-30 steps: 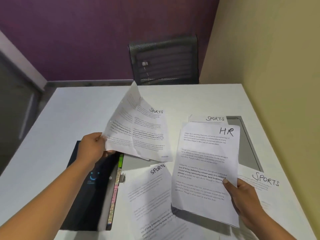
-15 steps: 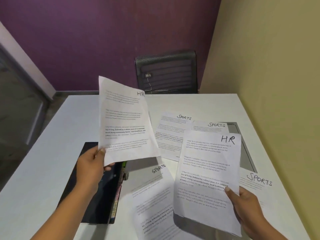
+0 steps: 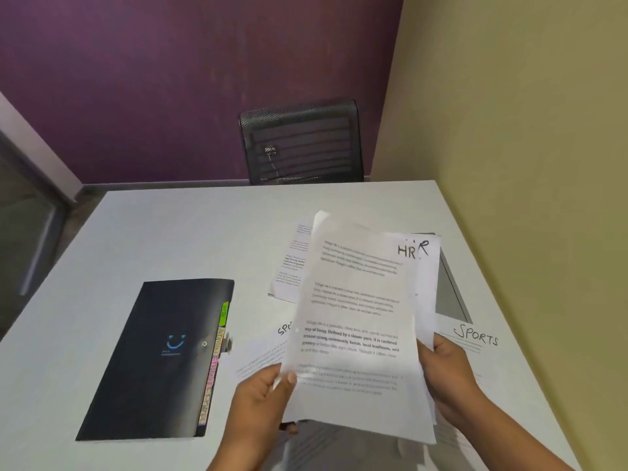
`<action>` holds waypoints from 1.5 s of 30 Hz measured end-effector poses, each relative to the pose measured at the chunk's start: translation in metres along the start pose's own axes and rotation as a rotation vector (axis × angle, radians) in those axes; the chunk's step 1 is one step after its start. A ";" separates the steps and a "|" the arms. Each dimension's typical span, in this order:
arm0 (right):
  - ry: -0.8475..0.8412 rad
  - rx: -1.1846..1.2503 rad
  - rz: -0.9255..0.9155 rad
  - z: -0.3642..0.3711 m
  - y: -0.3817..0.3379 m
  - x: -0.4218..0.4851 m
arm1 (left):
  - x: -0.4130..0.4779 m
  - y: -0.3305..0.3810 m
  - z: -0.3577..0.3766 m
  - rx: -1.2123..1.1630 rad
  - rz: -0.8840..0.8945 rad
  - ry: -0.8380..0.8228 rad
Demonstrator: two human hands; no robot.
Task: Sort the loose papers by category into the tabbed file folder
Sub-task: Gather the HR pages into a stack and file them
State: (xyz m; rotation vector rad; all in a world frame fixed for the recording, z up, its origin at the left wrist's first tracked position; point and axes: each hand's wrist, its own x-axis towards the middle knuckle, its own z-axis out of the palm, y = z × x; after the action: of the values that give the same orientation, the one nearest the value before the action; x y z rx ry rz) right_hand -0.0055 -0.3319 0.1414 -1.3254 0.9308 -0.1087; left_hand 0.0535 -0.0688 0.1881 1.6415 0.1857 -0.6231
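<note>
Left forearm and right forearm extended up from bottom edge, angled toward each other. Left hand gripped lower left edge of HR sheets, thumb on front face. Right hand gripped lower right edge of same sheets, fingers curled round it.

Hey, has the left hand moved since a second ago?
Yes. The left hand has gone right, from over the black folder toward the right hand, laying its HR sheet over the other HR sheet held there.
</note>
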 end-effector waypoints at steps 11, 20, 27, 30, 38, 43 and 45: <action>-0.287 0.105 -0.030 0.001 -0.021 -0.031 | 0.017 0.020 -0.003 -0.047 -0.048 -0.026; -0.290 0.037 -0.055 0.002 -0.026 -0.042 | 0.005 0.011 0.006 -0.131 0.003 -0.074; -0.202 0.022 -0.111 0.002 -0.021 -0.042 | 0.000 -0.001 0.003 -0.102 0.040 -0.095; -0.204 -0.002 -0.139 0.004 -0.023 -0.045 | -0.005 0.000 0.006 -0.125 0.056 -0.097; -0.249 0.055 -0.181 0.005 -0.019 -0.048 | -0.008 -0.011 0.006 -0.169 0.085 -0.115; -0.407 0.010 -0.194 0.000 -0.015 -0.052 | -0.009 -0.010 0.017 -0.258 0.116 -0.006; -0.348 -0.177 -0.255 0.000 -0.013 -0.054 | -0.008 -0.007 0.022 -0.253 0.146 -0.005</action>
State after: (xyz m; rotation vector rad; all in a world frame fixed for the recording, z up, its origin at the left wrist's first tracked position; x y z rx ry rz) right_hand -0.0346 -0.3054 0.1804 -1.5642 0.4826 0.0102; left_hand 0.0372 -0.0868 0.1852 1.3948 0.1335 -0.4715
